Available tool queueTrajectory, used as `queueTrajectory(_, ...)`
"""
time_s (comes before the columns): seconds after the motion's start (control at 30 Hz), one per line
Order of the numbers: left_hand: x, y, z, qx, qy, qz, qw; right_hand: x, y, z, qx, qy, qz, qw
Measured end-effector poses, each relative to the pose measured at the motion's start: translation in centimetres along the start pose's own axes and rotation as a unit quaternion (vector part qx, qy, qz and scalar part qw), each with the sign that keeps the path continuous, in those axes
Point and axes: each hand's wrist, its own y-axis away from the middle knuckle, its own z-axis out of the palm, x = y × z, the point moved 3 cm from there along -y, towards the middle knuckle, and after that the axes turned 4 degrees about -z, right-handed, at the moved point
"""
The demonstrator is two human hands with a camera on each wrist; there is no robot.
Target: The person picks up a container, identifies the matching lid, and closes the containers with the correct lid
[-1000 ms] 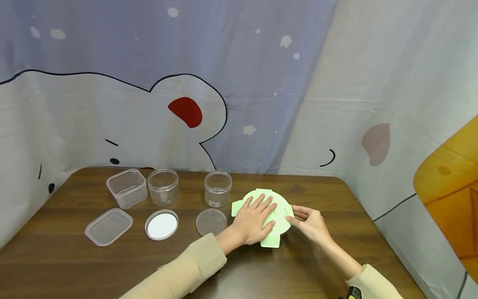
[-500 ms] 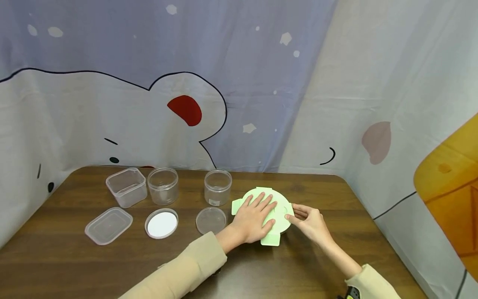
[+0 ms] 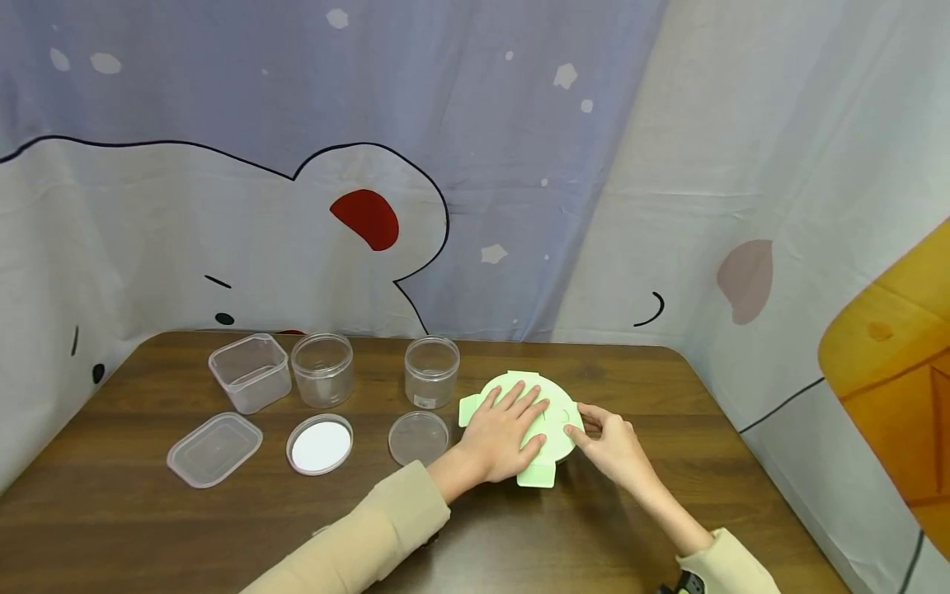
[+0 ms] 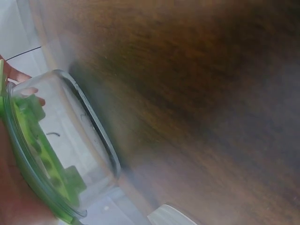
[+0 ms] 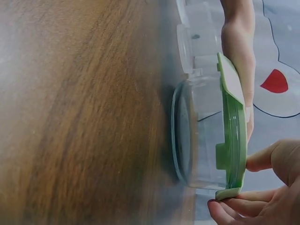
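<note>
A round glass food container [image 5: 206, 136] stands on the wooden table under a light green lid [image 3: 557, 441]. My left hand [image 3: 496, 441] lies flat on top of the lid, fingers spread and straight. At the lid's right edge my right hand [image 3: 614, 447] pinches the rim and its side flap, thumb on top and fingers beneath. The front flap [image 3: 537, 476] and the left flap [image 3: 469, 408] stick outward. In the right wrist view the fingers [image 5: 241, 206] touch the flap from outside. The left wrist view shows the clear glass wall [image 4: 70, 136] under the lid.
On the left stand a rectangular plastic box [image 3: 260, 388] and two clear round jars, one [image 3: 324, 384] beside it and another [image 3: 432, 382] further right. Before them lie a rectangular lid [image 3: 215, 450], a white-centred round lid [image 3: 321, 445] and a clear round lid [image 3: 418, 439]. A curtain hangs behind.
Both hands keep their places on the green lid. The right forearm and sleeve have shifted slightly left; the view has moved a little.
</note>
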Motion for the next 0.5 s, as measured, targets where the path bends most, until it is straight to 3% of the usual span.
queueTrajectory(0.33, -0.04, 0.00, 0.14, 0.007, 0.002, -0.003, 1.0000, -0.29, 0.01, -0.10, -0.001, 0.020, 0.003, 0.9998)
queueTrajectory(0.5, -0.09, 0.03, 0.14, 0.008, 0.006, -0.004, 0.9999, -0.63, 0.08, -0.19, -0.005, 0.066, 0.000, 0.9978)
